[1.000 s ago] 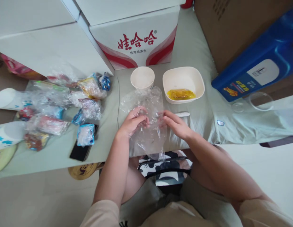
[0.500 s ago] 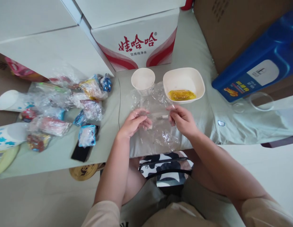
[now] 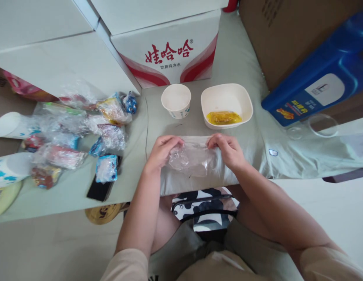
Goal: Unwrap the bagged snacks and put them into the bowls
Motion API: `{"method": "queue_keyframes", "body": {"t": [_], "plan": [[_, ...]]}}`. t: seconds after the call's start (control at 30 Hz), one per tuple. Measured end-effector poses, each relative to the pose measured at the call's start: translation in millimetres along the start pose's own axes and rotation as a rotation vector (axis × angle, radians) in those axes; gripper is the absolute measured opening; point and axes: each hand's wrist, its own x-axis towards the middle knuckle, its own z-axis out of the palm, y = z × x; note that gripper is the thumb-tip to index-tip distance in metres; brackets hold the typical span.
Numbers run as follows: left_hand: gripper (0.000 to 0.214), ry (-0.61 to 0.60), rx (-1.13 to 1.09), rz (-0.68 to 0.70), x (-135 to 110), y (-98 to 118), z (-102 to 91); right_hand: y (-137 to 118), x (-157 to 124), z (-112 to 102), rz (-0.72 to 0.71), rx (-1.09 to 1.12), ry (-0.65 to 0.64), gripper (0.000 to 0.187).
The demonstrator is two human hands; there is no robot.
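A clear plastic bag [image 3: 194, 156] is stretched between my two hands above the table's front part. My left hand [image 3: 163, 152] pinches its upper left corner, fingers closed. At the upper right corner, my right hand [image 3: 228, 149] grips the same bag with thumb and bent fingers. Just beyond the bag stands a white paper cup [image 3: 176, 100] with a teal pattern near its base. To the cup's right sits a cream rectangular bowl [image 3: 227, 96], and a yellow wrapped packet [image 3: 224, 118] lies inside it.
Several wrapped packets [image 3: 64, 125] and paper cups [image 3: 11, 125] crowd the left side. A phone [image 3: 99, 190] lies under a blue-edged packet [image 3: 106, 168]. White cartons [image 3: 169, 50] line the back. A large blue bottle [image 3: 316, 74] and clear round lid [image 3: 323, 125] are at right.
The plastic bag, spread out loosely around the cup and bowl before, is now folded smaller with its top edge pulled straight. My left fingers have closed on its corner.
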Motion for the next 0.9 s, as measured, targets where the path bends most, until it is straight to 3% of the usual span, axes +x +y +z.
{"method": "queue_keyframes", "body": {"t": [0.07,0.2,0.3,0.4,0.47,0.6,0.9], "plan": [[0.024,-0.007,0.028,0.046,0,-3,1.0,1,1,3,0.059,0.005,0.012,0.023],[0.042,-0.023,-0.129,0.058,1,-4,0.4,5,2,7,0.159,0.073,-0.040,0.066],[0.063,-0.044,-0.235,-0.015,1,-3,0.5,4,1,7,0.141,0.083,-0.009,0.065],[0.050,-0.072,-0.192,-0.079,1,-4,3.7,2,0,8,0.099,0.134,0.055,0.066],[0.037,-0.027,-0.157,-0.053,1,-6,6.9,1,1,9,0.094,0.174,0.052,0.062],[0.030,0.085,-0.187,-0.004,1,-6,10.2,3,4,8,0.129,0.113,-0.051,0.030],[0.031,0.081,-0.236,-0.015,-3,0,9.9,6,2,8,0.153,-0.035,-0.126,0.026]]}}
